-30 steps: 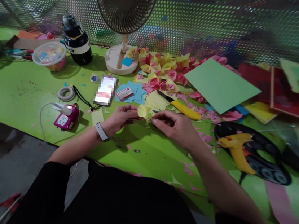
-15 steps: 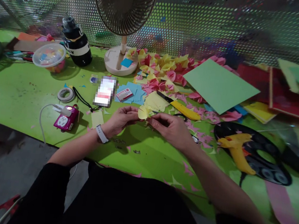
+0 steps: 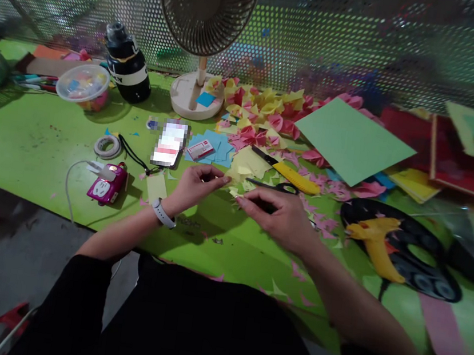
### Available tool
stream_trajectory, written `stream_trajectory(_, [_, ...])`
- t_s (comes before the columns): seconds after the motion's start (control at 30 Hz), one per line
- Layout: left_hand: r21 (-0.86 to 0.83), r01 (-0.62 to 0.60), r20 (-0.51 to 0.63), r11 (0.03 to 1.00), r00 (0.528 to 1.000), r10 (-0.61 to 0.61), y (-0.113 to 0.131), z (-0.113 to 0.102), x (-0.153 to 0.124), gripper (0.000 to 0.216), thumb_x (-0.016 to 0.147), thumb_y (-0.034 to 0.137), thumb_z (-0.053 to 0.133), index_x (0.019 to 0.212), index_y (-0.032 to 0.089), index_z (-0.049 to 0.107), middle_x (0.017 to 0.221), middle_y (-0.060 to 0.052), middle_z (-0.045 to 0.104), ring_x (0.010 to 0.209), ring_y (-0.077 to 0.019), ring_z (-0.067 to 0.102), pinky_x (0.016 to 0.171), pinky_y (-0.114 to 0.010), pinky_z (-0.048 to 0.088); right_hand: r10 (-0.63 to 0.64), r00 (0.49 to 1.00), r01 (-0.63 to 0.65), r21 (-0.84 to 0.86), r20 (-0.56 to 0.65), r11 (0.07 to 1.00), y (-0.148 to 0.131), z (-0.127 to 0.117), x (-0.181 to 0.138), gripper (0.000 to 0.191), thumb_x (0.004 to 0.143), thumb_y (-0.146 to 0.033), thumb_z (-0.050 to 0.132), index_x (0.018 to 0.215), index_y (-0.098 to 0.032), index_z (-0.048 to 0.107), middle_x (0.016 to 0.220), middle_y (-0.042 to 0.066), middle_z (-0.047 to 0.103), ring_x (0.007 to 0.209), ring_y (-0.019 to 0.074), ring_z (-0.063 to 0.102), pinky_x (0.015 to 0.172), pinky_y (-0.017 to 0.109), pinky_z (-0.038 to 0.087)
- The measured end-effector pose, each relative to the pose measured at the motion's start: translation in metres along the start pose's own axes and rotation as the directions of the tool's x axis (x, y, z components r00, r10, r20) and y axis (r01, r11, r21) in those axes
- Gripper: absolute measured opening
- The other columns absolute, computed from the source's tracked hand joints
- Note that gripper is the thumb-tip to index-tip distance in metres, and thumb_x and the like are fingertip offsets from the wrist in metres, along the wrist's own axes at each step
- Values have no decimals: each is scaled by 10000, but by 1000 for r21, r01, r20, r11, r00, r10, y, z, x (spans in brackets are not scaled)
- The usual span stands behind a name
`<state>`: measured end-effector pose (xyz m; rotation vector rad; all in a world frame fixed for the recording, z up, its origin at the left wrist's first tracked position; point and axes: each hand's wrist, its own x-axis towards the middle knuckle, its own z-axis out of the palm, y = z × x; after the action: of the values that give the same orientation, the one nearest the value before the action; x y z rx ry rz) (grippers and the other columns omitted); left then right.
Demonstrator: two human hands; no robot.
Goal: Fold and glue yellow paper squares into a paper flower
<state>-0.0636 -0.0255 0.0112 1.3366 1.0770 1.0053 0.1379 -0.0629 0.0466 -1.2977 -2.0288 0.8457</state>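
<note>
My left hand (image 3: pixel 195 187), with a white watch on the wrist, is stretched forward and its fingertips pinch the edge of a yellow paper piece (image 3: pixel 232 178) at the near side of a pile of yellow sheets (image 3: pixel 250 162). My right hand (image 3: pixel 278 214) hovers just right of it, fingers curled in with nothing visible in them. Black-handled scissors (image 3: pixel 279 187) lie just beyond its knuckles. A yellow utility knife (image 3: pixel 291 174) lies behind the scissors. Small yellow and pink scraps (image 3: pixel 322 219) litter the green table (image 3: pixel 29 140) around both hands.
Folded pink and yellow paper shapes (image 3: pixel 262 111) are heaped by a fan (image 3: pixel 205 35). A green sheet (image 3: pixel 353 143), blue squares (image 3: pixel 219 146), phone (image 3: pixel 169 145), tape roll (image 3: pixel 106 146), pink charger (image 3: pixel 106 187), black bottle (image 3: pixel 127 69), tub (image 3: pixel 84 85) and yellow glue gun (image 3: pixel 378 244) stand around.
The yellow folded piece was held up between both hands. Now my left hand has carried it forward to the yellow pile, and my right hand has let go and drawn back.
</note>
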Motion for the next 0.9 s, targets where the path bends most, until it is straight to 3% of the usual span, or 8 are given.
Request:
stream_trajectory(0.13, [271, -163, -11, 949, 985, 172, 2, -1, -3, 222, 818, 368, 721, 737, 166, 679, 673, -17, 613, 596, -103, 466, 570, -250, 349, -196, 978, 171, -261, -73, 950, -5, 6, -6, 268, 965, -335, 516, 825, -203, 702, 797, 64, 745, 707, 189, 671, 659, 318, 486])
stream_trajectory(0.3, [401, -246, 49, 883, 968, 247, 4, 0, -9, 213, 869, 379, 667, 792, 181, 693, 718, -40, 626, 628, -129, 504, 601, -263, 375, -258, 965, 195, -515, -53, 835, -2, 7, -5, 282, 985, -295, 475, 846, -202, 703, 830, 80, 764, 751, 215, 687, 695, 347, 479])
stream_trajectory(0.53, [538, -355, 153, 765, 933, 326, 5, 3, -17, 203, 931, 319, 581, 884, 163, 702, 827, -94, 654, 692, -150, 577, 637, -268, 423, -312, 950, 244, -644, 9, 725, -3, 7, -5, 302, 990, -230, 461, 779, -195, 675, 762, 73, 748, 678, 192, 656, 645, 332, 422])
stream_trajectory(0.77, [719, -523, 266, 458, 815, 515, 3, 4, -19, 212, 972, 266, 512, 894, 138, 662, 797, -69, 659, 709, -153, 591, 629, -258, 425, -458, 889, 315, -705, -16, 636, 4, 10, -6, 231, 959, -195, 543, 750, -176, 640, 675, 42, 690, 616, 164, 604, 604, 315, 372])
stream_trajectory(0.9, [760, -538, 315, 364, 796, 517, 3, 3, -20, 221, 987, 260, 480, 906, 144, 649, 785, -57, 647, 702, -154, 584, 631, -268, 428, -429, 903, 311, -699, 6, 644, 6, 11, -6, 244, 968, -187, 518, 764, -175, 651, 677, 46, 676, 644, 172, 608, 613, 327, 359])
